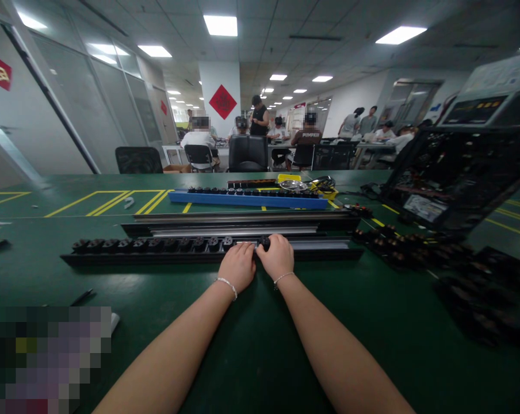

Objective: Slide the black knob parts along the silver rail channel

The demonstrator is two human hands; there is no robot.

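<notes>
At the left of the frame, a row of black round parts is sitting in a long dark rail, which is lying across the middle of the green surface. The parts are standing close side by side, the row ending just left of centre.

At centre, the left hand is resting its fingers over the rail beside the row's last part; the fingers are lying close together, and I cannot tell whether they are gripping anything. Just right of it, the right hand is holding a single black part in a narrow pinch over the channel; the fingers are hiding whether its underside is touching.

To work well here, the left hand should be steadying the rail, while the right should be keeping the part level and square to the channel, pressing evenly rather than tipping it, and matching its facing to the row.

Farther right, a pale stretch of channel is running to the rail's end, and loose black parts are lying beyond it.
</notes>
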